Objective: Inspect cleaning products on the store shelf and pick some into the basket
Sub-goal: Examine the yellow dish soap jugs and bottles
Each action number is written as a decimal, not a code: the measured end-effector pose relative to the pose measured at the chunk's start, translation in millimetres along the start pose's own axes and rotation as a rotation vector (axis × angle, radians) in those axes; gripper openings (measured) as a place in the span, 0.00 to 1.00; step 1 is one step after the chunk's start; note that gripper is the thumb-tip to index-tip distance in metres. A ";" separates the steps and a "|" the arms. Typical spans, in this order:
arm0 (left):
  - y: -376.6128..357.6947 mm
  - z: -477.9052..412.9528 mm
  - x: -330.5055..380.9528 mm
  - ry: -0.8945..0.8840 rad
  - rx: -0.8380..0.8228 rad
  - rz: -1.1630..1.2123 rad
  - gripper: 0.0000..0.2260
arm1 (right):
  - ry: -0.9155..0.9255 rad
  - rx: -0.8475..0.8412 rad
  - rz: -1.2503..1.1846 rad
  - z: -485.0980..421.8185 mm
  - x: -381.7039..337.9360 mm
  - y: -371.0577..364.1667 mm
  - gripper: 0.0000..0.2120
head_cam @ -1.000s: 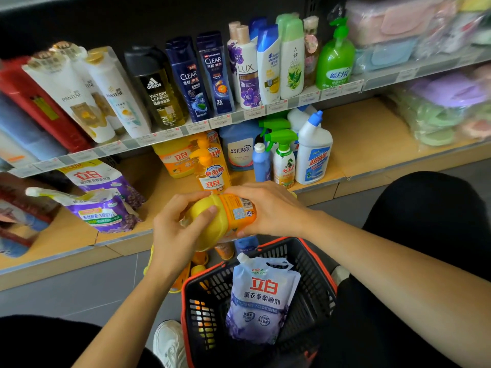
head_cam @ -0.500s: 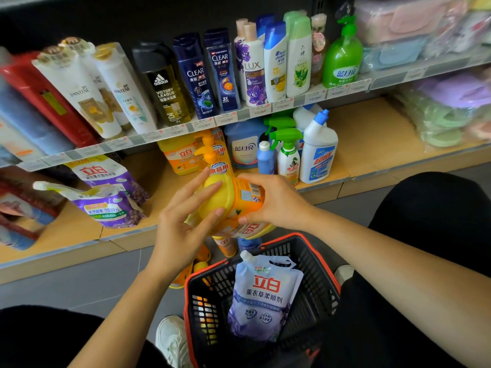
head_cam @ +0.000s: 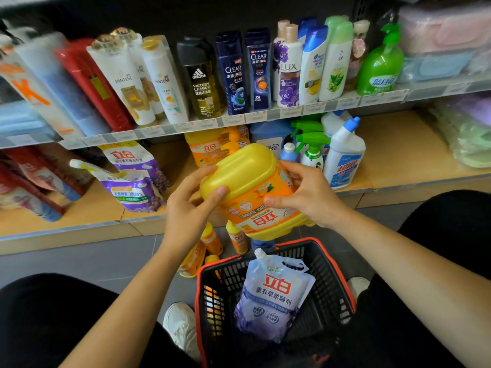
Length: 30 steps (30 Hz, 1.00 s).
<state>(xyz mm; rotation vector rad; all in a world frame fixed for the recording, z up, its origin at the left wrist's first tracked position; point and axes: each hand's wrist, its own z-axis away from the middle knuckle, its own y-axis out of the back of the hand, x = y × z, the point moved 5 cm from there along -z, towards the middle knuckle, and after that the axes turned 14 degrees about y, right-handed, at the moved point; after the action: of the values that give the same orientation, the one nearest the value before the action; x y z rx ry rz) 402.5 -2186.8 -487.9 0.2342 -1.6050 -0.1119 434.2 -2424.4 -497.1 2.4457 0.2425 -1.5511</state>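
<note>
holding yellow 立白 jug [head_cam: 255, 192], label upside down, left grip [head_cam: 186, 211] and right grip [head_cam: 309, 197] curled round it

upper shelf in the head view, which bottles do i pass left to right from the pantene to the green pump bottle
white Pantene bottles → black adidas bottle → two dark blue Clear bottles → white Lux bottle → blue-capped white bottle → pale green bottle → green pump bottle

Only one cam here, wide-angle on the head, and it looked forward and down, pretty close to the shelf [head_cam: 393, 155] and basket [head_cam: 329, 288].
</note>
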 end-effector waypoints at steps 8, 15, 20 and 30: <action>4.1 -4.2 -12.9 0.302 -0.021 0.282 0.12 | 0.028 0.009 -0.071 0.8 -3.1 0.2 0.30; -6.3 -5.4 -21.4 0.508 -0.113 0.416 0.19 | 0.003 0.037 -0.161 1.1 3.2 -0.8 0.33; -14.8 -5.2 -17.2 0.375 -0.176 0.353 0.20 | -0.033 0.086 -0.224 0.8 6.8 0.4 0.28; -43.0 7.7 -40.5 0.264 -0.326 0.049 0.21 | -0.083 0.243 -0.415 -1.4 4.6 4.2 0.22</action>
<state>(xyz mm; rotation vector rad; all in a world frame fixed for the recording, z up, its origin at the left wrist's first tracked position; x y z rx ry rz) 399.6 -2220.3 -537.1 -0.0424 -1.3061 -0.2904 438.5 -2428.0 -500.2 2.6260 0.6127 -1.9462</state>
